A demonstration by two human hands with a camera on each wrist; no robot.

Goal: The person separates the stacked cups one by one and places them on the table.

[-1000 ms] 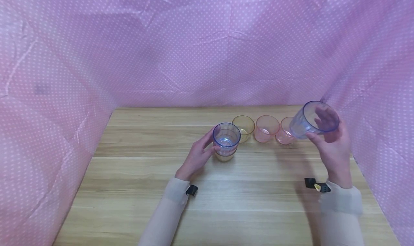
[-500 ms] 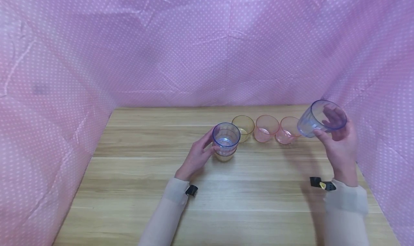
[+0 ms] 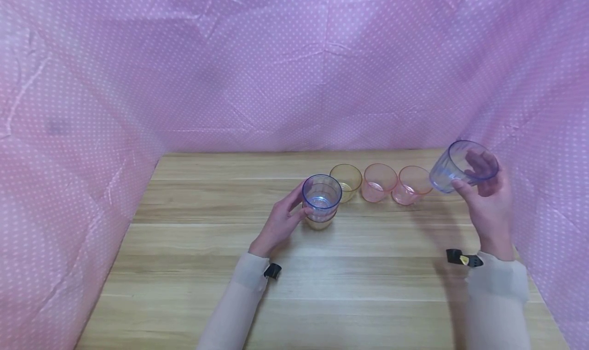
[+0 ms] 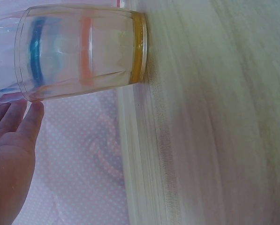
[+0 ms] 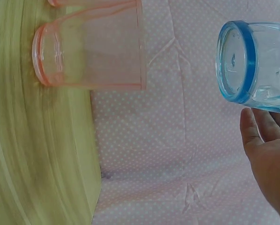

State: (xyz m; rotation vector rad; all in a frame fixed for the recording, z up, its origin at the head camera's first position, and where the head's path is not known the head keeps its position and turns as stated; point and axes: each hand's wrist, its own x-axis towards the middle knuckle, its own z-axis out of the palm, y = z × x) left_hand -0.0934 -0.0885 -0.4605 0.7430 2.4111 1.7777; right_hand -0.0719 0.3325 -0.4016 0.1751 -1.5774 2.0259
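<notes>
My left hand (image 3: 279, 223) grips a nested stack of clear plastic cups (image 3: 321, 207) from the left, thumb on the near side. Blue is uppermost in the stack, with pink inside yellow below it. The left wrist view shows the yellow cup (image 4: 109, 51) outermost, its base right at the tabletop, with pink and blue base rings showing through. Raised at the back right, my right hand (image 3: 490, 212) holds a single clear blue cup (image 3: 443, 172) by its side, tilted with its mouth toward the palm. Its blue base ring (image 5: 249, 63) faces left in the right wrist view.
Along the back of the wooden table (image 3: 207, 273) stand a yellow cup (image 3: 346, 176), a pink cup (image 3: 380, 179) and another pink cup (image 3: 408, 186) in a row, all upright. Pink dotted cloth (image 3: 294, 84) hangs behind the table and at both sides.
My right hand has carried the blue cup to the right and slightly back, uncovering the rightmost pink cup. The left hand and its stack have stayed in place.
</notes>
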